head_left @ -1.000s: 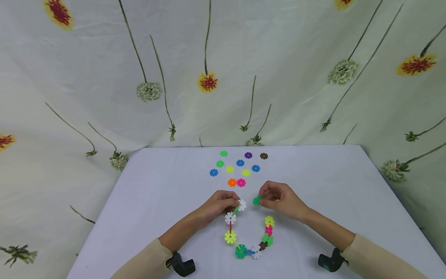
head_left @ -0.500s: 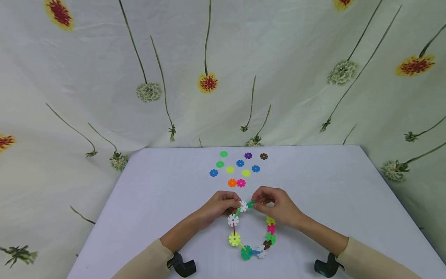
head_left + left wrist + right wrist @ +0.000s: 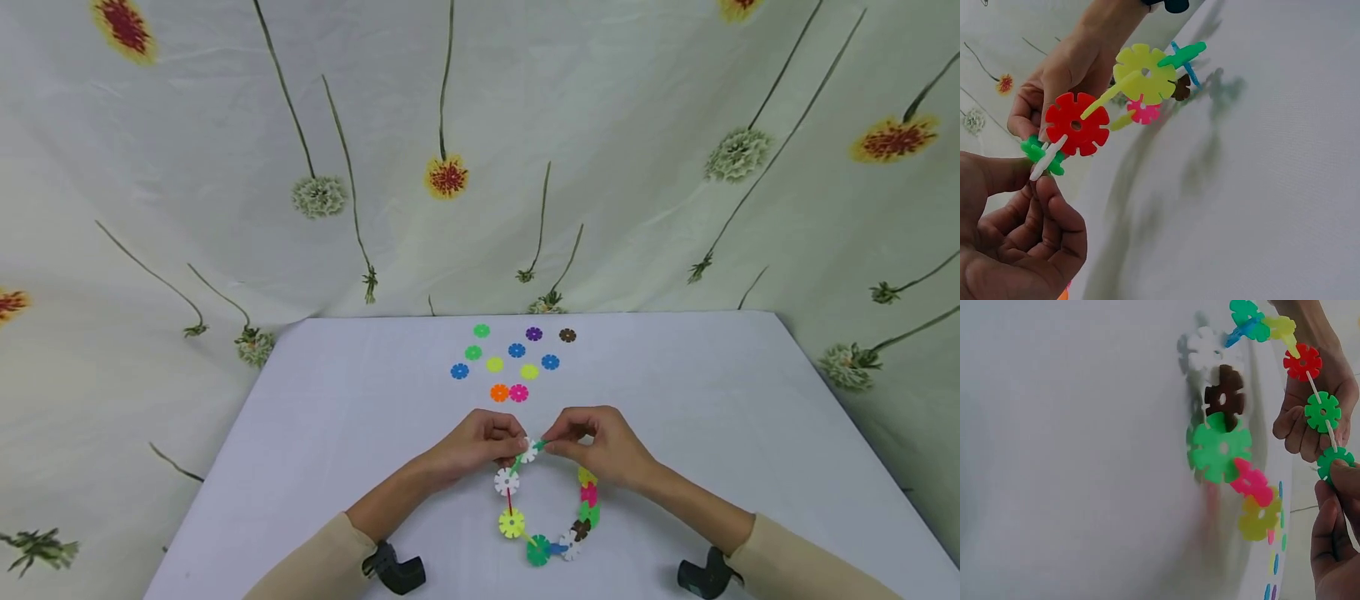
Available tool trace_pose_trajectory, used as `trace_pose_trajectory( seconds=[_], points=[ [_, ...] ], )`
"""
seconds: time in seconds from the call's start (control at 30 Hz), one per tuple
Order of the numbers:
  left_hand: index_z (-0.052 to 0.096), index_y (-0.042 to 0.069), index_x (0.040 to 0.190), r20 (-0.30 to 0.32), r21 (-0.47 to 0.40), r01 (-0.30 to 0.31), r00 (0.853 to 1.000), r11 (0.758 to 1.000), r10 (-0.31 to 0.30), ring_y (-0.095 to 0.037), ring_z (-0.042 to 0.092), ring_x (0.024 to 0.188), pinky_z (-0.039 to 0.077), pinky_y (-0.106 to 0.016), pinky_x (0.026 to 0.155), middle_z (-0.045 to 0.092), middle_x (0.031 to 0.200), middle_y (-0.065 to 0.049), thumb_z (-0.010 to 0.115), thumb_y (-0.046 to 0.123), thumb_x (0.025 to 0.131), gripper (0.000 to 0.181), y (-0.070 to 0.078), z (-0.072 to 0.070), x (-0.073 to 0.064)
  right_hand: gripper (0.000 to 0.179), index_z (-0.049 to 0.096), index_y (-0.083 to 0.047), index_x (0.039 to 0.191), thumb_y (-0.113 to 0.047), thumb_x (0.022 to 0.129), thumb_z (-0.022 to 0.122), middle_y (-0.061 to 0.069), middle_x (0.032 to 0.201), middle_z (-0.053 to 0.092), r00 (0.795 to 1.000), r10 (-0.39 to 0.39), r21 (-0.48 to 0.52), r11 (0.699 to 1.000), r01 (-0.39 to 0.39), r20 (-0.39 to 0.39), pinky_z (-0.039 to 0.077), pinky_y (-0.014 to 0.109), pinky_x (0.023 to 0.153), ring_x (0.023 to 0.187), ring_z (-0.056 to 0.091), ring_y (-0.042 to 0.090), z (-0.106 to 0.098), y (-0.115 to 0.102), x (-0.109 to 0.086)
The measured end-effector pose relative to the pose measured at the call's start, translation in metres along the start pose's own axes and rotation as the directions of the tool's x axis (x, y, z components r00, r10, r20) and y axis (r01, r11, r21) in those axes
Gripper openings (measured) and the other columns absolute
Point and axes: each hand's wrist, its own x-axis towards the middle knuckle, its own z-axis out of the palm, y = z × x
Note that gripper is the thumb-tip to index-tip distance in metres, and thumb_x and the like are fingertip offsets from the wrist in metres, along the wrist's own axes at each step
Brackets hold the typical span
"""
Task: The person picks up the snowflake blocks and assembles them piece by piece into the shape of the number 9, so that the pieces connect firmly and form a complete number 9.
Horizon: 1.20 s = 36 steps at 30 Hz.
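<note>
A chain of colourful notched plastic discs, including a yellow disc (image 3: 512, 523) and a red disc (image 3: 1077, 125), curves in an open ring between my hands. My left hand (image 3: 486, 439) pinches the chain's upper end at a white disc (image 3: 529, 451). Between thumb and fingertip, my right hand (image 3: 604, 444) holds a green disc (image 3: 1334, 462), its edge meeting that white disc. The ring's other end, a yellow disc (image 3: 1260, 515) beside a pink disc (image 3: 1252, 482), hangs free below my right hand. My fingers cover part of both pinched discs.
Loose discs lie flat on the white table (image 3: 345, 400) beyond my hands, among them an orange disc (image 3: 499, 392), a pink disc (image 3: 519, 392) and a brown disc (image 3: 567, 335). A flower-printed cloth (image 3: 630, 100) hangs behind the table.
My right hand has moved left, bringing its green disc from apart to against the white disc. The chain has shifted slightly right and toward me, my left hand still pinching it.
</note>
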Motion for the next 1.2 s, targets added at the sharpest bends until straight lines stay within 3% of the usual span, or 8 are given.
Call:
trace_pose_trajectory(
  seconds=[0.17, 0.33, 0.6, 0.87, 1.03, 1.2],
  points=[
    [0.071, -0.002, 0.113, 0.006, 0.018, -0.003, 1.0, 1.0, 0.003, -0.011, 0.064, 0.075, 0.057, -0.018, 0.076, 0.071, 0.084, 0.005, 0.068, 0.016, 0.106, 0.019, -0.001, -0.001, -0.002, 0.008, 0.082, -0.019, 0.094, -0.012, 0.092, 0.085, -0.004, 0.09, 0.081, 0.999, -0.013, -0.007, 1.0, 0.013, -0.03, 0.06, 0.024, 0.076, 0.079, 0.071, 0.009, 0.006, 0.0, -0.002],
    [0.071, -0.002, 0.112, -0.003, 0.02, -0.01, 1.0, 1.0, 0.01, -0.011, 0.064, 0.075, 0.058, -0.019, 0.076, 0.071, 0.083, 0.004, 0.068, 0.016, 0.106, 0.019, 0.0, -0.001, -0.003, 0.011, 0.082, -0.021, 0.095, -0.011, 0.092, 0.085, -0.007, 0.091, 0.081, 0.996, -0.072, -0.059, 0.996, 0.069, -0.06, 0.06, 0.025, 0.077, 0.08, 0.07, 0.006, 0.012, -0.002, -0.002],
    [0.07, -0.003, 0.114, 0.042, 0.018, -0.022, 0.999, 1.0, 0.021, -0.012, 0.064, 0.077, 0.058, -0.019, 0.078, 0.07, 0.085, 0.004, 0.066, 0.017, 0.107, 0.022, -0.004, -0.003, -0.006, 0.015, 0.079, -0.025, 0.101, -0.011, 0.095, 0.082, -0.008, 0.097, 0.081, 0.993, -0.116, -0.083, 0.99, 0.117, 0.011, 0.061, 0.026, 0.084, 0.086, 0.07, 0.004, 0.01, -0.005, -0.002],
    [0.069, -0.002, 0.114, 0.035, 0.022, -0.023, 0.999, 0.999, 0.023, -0.01, 0.062, 0.078, 0.056, -0.018, 0.078, 0.068, 0.083, 0.005, 0.064, 0.02, 0.108, 0.023, -0.008, -0.009, -0.006, 0.024, 0.076, -0.013, 0.115, -0.02, 0.094, 0.085, -0.007, 0.108, 0.078, 0.985, -0.132, -0.051, 0.989, 0.138, 0.109, 0.062, 0.027, 0.085, 0.094, 0.07, 0.008, -0.003, 0.001, 0.01],
    [0.069, -0.001, 0.111, 0.02, 0.012, -0.003, 1.0, 1.0, 0.003, -0.011, 0.06, 0.078, 0.055, -0.018, 0.076, 0.066, 0.082, 0.006, 0.063, 0.021, 0.108, 0.023, -0.008, -0.01, -0.007, 0.015, 0.077, -0.016, 0.112, -0.023, 0.099, 0.08, -0.007, 0.1, 0.077, 0.992, -0.119, -0.095, 0.988, 0.122, 0.03, 0.06, 0.026, 0.082, 0.087, 0.068, 0.009, -0.019, 0.012, 0.021],
    [0.07, 0.0, 0.112, 0.011, 0.005, 0.02, 1.0, 1.0, -0.02, -0.013, 0.059, 0.08, 0.054, -0.018, 0.077, 0.064, 0.082, 0.004, 0.063, 0.021, 0.108, 0.022, -0.006, -0.011, -0.006, 0.009, 0.077, -0.022, 0.108, -0.028, 0.101, 0.077, -0.008, 0.097, 0.076, 0.997, -0.05, -0.204, 0.978, 0.038, -0.054, 0.058, 0.025, 0.081, 0.089, 0.067, 0.011, -0.035, 0.028, 0.04]
  ],
)
